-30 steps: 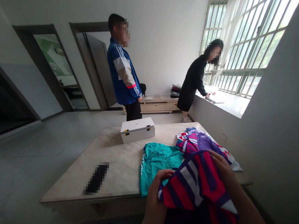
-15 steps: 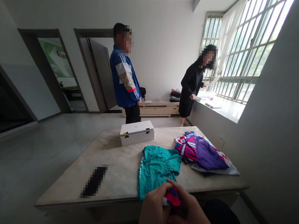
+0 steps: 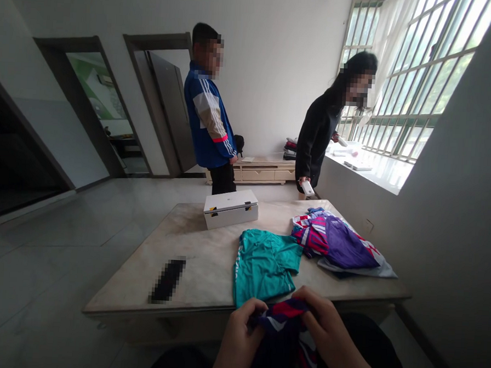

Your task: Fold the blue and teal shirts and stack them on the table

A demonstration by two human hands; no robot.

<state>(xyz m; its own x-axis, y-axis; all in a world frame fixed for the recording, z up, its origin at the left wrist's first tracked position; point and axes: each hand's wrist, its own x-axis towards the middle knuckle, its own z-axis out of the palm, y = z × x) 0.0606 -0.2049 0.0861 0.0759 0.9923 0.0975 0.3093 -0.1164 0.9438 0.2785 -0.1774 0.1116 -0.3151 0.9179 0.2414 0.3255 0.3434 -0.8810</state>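
Observation:
Between my hands hangs a dark navy garment (image 3: 285, 313) with red and white patterning, held at its bunched upper edge just in front of the table. My left hand (image 3: 244, 329) pinches one end of that edge, fingers closed. The other end is gripped by my right hand (image 3: 323, 320), thumb and fingers closed. Lower parts of the cloth drop toward my lap and are partly hidden in shadow. Beyond my hands, a teal jersey (image 3: 266, 264) lies roughly folded at the table's near edge.
On the table (image 3: 133, 280) lie a pile of purple and red jerseys (image 3: 345, 247), a white box (image 3: 231, 209) and a blurred-out dark object (image 3: 168, 280). Behind stand a person in a blue jacket (image 3: 210, 122) and another in black (image 3: 316, 133) by the window, holding a white object (image 3: 308, 187).
My hands have moved apart, stretching the garment's edge between them. The person in black has leaned further toward the window and lowered one hand with a white object. My view has shifted slightly.

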